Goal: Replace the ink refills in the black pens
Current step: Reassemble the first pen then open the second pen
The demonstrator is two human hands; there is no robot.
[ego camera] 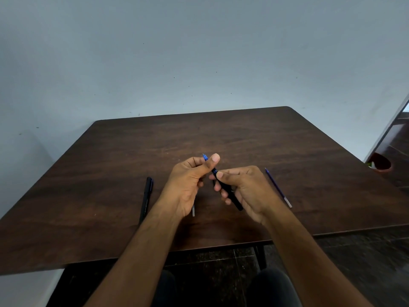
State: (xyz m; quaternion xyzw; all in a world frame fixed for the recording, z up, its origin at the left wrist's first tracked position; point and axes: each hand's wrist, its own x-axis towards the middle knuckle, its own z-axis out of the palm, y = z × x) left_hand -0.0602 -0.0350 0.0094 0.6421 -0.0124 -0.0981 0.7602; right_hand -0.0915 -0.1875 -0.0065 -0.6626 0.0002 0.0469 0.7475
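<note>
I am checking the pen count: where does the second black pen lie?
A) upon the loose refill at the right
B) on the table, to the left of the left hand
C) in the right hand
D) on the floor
B: the second black pen lies on the table, left of the left hand.

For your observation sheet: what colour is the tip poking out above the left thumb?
Blue tip, seen in the head view.

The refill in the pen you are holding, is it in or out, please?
In, though maybe not fully seated: the blue refill tip juts from the black pen barrel, gripped by the right hand, beside the left hand.
</note>
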